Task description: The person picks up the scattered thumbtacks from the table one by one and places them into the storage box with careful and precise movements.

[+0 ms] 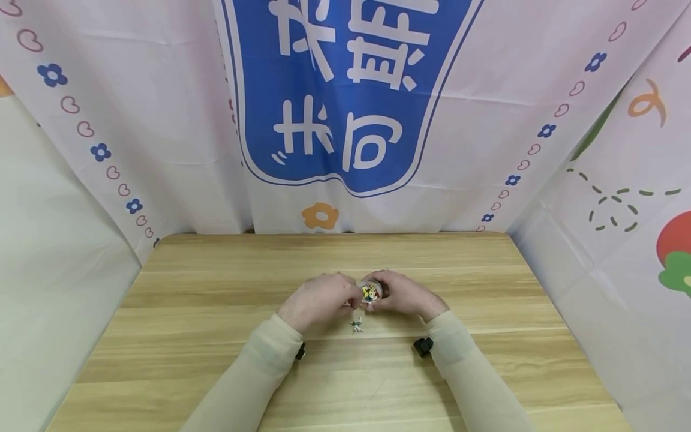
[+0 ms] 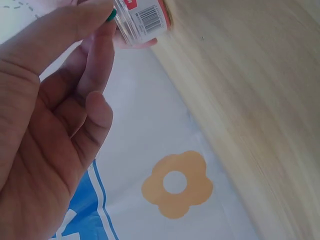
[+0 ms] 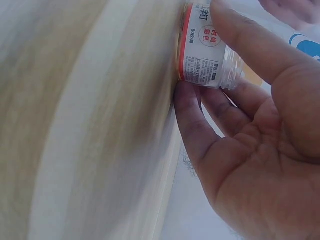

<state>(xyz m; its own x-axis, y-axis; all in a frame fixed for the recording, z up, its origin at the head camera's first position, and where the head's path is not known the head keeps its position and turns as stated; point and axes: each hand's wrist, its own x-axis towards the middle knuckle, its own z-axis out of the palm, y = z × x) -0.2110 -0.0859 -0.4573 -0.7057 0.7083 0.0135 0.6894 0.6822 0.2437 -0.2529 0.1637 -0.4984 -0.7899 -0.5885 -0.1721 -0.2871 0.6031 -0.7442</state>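
Observation:
A small clear jar (image 1: 370,291) of colourful push pins stands on the wooden table, its lid off. My right hand (image 1: 402,293) holds it from the side, thumb and fingers curled round its wall. In the right wrist view the jar's white label (image 3: 197,47) with a red band shows. My left hand (image 1: 326,299) is at the jar's left rim; between its thumb and forefinger it pinches a green push pin (image 2: 111,15), mostly hidden by the fingertips. A few white and green push pins (image 1: 357,325) lie on the table just in front of the jar.
The wooden tabletop (image 1: 216,264) runs back to a white curtain (image 1: 178,180) with a blue panel. Another printed curtain (image 1: 583,252) hangs along the right edge. Black wrist cameras (image 1: 423,347) sit below both cuffs.

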